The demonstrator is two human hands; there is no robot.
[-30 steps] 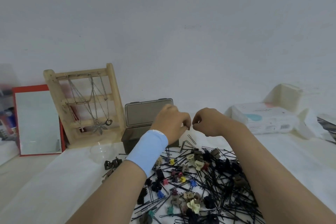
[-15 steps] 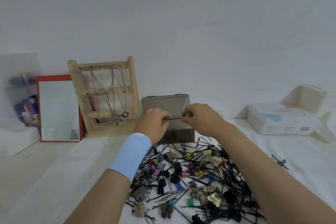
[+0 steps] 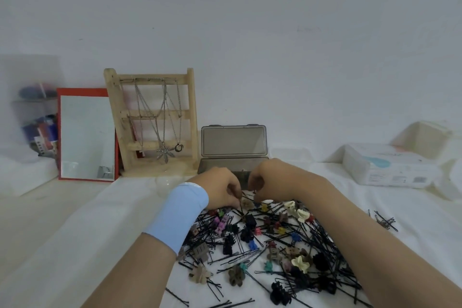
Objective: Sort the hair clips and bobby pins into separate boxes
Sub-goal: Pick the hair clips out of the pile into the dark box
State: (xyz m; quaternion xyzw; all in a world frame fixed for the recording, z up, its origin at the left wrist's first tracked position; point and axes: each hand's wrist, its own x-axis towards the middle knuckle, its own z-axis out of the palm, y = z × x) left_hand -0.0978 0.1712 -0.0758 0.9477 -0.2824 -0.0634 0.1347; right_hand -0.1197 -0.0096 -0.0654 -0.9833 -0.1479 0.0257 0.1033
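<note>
Both hands are being brought down from the open grey box (image 3: 233, 144) at 12 o'clock onto the far edge of the pile (image 3: 275, 237) of clips and pins, so another pick is likely being started. A bobby pin (image 3: 240, 207) is being pinched by the curled left hand (image 3: 220, 190); what the curled right hand (image 3: 271, 180) holds cannot be told.

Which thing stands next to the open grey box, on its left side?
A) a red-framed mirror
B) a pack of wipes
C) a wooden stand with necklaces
C: the wooden stand hung with necklaces is beside the box; the mirror is further left.
</note>
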